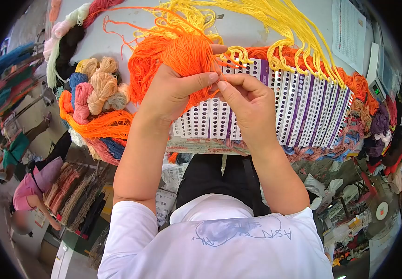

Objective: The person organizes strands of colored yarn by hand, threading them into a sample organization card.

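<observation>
My left hand (170, 88) is wrapped around a thick bundle of orange thread (187, 53), whose loose ends trail up and to the left. Close beside it, my right hand (252, 97) is pinched, thumb against forefinger, on orange thread at the bundle's lower right. The fingertips of both hands nearly meet there; the exact strand is hard to make out. Beneath and right of my hands lies a row of white and purple perforated cards (298, 109). Yellow thread (298, 32) hangs in loops at the cards' top edge, with more orange thread behind them.
Small peach, blue and pink skeins (101, 86) sit on the table (117, 35) at left, near an orange hank (101, 123). A printed sheet (348, 32) and a scale (377, 76) are at right. A person in pink (38, 181) bends by hanging yarn at far left.
</observation>
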{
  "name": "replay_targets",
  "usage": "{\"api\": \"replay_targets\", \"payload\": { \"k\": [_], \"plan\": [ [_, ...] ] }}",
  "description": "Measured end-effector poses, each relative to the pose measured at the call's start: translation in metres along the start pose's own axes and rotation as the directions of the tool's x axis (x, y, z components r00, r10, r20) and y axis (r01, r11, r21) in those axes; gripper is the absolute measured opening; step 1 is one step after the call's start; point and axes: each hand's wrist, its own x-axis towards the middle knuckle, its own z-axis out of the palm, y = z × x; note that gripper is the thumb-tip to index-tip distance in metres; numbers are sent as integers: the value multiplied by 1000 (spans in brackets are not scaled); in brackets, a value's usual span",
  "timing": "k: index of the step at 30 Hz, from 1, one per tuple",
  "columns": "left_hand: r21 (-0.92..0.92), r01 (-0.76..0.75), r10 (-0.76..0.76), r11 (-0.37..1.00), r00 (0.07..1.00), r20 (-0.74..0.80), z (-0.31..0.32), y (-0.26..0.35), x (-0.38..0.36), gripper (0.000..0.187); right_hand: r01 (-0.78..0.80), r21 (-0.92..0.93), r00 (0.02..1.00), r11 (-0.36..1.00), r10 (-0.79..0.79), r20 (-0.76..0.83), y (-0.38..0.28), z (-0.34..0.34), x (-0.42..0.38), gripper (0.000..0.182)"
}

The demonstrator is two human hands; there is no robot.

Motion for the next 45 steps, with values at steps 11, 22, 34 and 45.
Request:
{"api": "replay_targets", "payload": {
  "k": [11,22,34,45],
  "plan": [
    [261,-162,177,952,984,-36,-2,-1,10,42,15,-9,997,1000,-15,-80,2,-8,3,8],
    [-48,36,-44,998,983,-178,-203,54,-21,17,-84,432,987,898,135,-88,-97,-269,-45,16],
    [-385,-333,172,861,902,-395,-327,105,-63,17,404,4,412,915,-178,-894,-175,-473,-171,29],
    [-499,-324,245,804,944,-220,-154,74,-43,20,165,-357,688,920,-367,-626,-135,-327,-91,34]
  ]
}}
